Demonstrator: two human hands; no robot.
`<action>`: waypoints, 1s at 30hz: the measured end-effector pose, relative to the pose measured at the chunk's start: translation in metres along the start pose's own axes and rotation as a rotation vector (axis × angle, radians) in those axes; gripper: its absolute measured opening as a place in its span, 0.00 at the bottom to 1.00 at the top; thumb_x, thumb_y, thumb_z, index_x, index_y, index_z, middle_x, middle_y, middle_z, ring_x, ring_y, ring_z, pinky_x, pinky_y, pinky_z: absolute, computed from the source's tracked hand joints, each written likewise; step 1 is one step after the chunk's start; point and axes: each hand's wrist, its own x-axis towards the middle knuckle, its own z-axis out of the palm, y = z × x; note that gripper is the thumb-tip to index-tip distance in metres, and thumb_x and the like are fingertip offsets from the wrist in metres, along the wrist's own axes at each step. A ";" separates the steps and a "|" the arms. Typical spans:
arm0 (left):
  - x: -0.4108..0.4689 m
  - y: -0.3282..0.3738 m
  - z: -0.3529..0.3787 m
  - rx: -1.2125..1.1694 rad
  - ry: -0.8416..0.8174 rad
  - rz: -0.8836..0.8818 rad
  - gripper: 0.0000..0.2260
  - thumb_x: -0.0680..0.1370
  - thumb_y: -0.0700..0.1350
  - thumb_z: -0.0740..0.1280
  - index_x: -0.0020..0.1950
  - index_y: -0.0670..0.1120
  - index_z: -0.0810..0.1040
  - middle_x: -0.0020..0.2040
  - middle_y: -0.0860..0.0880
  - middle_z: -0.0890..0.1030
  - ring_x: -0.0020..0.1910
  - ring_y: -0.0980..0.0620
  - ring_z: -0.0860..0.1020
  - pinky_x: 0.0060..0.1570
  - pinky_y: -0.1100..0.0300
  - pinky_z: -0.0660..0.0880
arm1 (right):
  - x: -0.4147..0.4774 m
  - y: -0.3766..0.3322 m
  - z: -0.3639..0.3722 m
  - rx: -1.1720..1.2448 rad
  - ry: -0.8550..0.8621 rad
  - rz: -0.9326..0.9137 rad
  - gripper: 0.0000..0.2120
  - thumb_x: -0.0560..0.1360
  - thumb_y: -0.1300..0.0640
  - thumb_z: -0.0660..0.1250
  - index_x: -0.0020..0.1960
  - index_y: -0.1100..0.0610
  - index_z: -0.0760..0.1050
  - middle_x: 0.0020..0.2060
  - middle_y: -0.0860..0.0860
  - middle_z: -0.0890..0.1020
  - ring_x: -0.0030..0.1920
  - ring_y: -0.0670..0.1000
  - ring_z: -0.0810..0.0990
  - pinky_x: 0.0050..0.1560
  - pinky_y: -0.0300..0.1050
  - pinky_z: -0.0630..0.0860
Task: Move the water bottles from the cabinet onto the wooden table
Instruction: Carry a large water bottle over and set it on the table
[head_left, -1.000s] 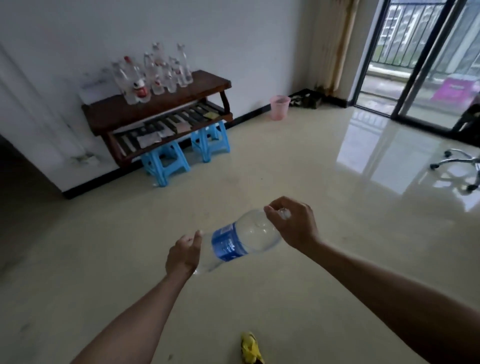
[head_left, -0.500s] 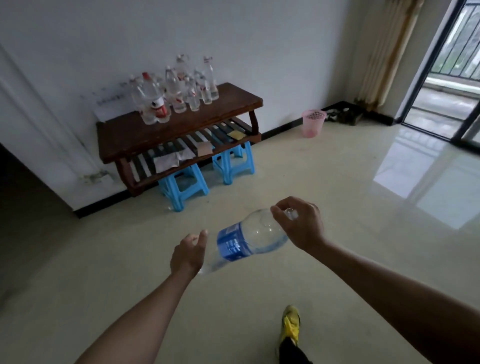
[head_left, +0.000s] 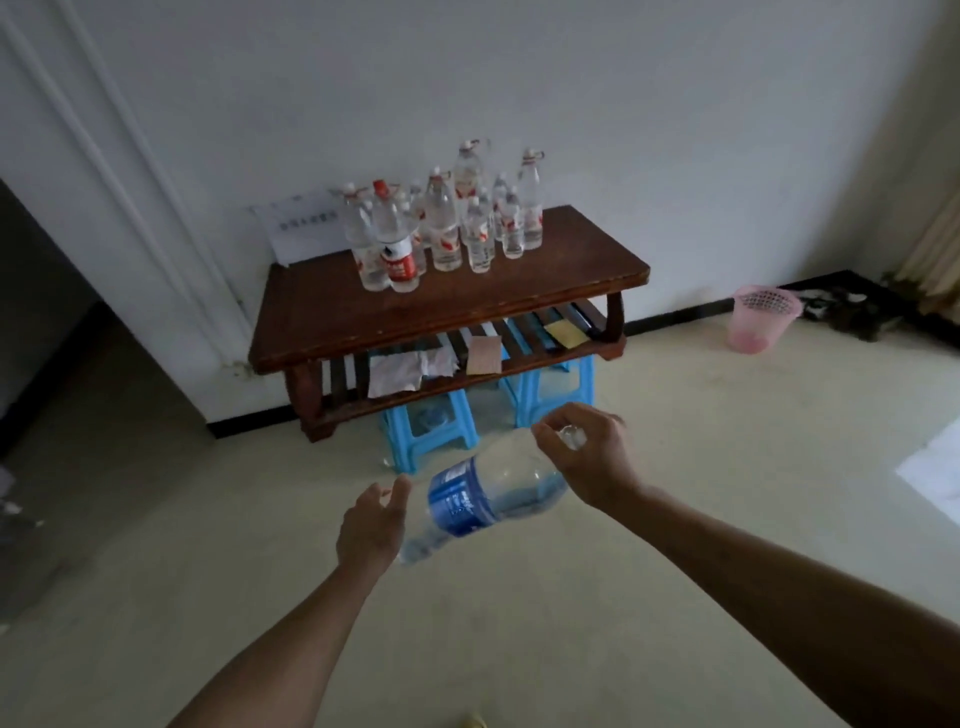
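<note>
A clear water bottle with a blue label (head_left: 470, 499) lies tilted in front of me, cap end up to the right. My right hand (head_left: 592, 454) grips its neck and cap. My left hand (head_left: 371, 525) is at its bottom end, fingers curled by the base; whether it grips is unclear. Ahead stands the dark wooden table (head_left: 447, 306) against the white wall, with several clear bottles with red labels (head_left: 441, 223) standing upright at its back.
Two blue plastic stools (head_left: 431, 426) stand under the table, and papers lie on its slatted lower shelf (head_left: 467, 358). A pink wastebasket (head_left: 761, 319) sits on the floor at the right. A dark doorway opens at the left. Pale floor lies between me and the table.
The table has come closer and toward the middle of the view. Both hands still carry the blue-labelled bottle at the same tilt.
</note>
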 end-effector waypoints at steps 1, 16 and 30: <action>0.010 0.002 0.000 -0.004 -0.005 0.002 0.27 0.79 0.63 0.56 0.66 0.44 0.75 0.62 0.41 0.79 0.61 0.41 0.76 0.55 0.52 0.70 | 0.010 0.002 0.004 -0.007 -0.011 -0.010 0.07 0.71 0.48 0.70 0.38 0.49 0.78 0.37 0.44 0.81 0.39 0.44 0.78 0.41 0.44 0.74; 0.371 0.105 -0.005 0.025 -0.057 0.103 0.37 0.74 0.73 0.48 0.59 0.45 0.78 0.54 0.44 0.82 0.53 0.44 0.79 0.47 0.54 0.70 | 0.326 0.016 0.133 -0.029 0.082 0.084 0.05 0.72 0.50 0.71 0.39 0.50 0.80 0.36 0.42 0.81 0.39 0.44 0.79 0.41 0.43 0.75; 0.604 0.255 0.093 -0.314 -0.212 -0.065 0.22 0.78 0.62 0.59 0.56 0.44 0.76 0.53 0.50 0.79 0.55 0.46 0.78 0.60 0.50 0.73 | 0.601 0.096 0.171 -0.107 0.161 -0.074 0.05 0.71 0.50 0.71 0.39 0.51 0.81 0.37 0.42 0.81 0.38 0.41 0.79 0.40 0.47 0.78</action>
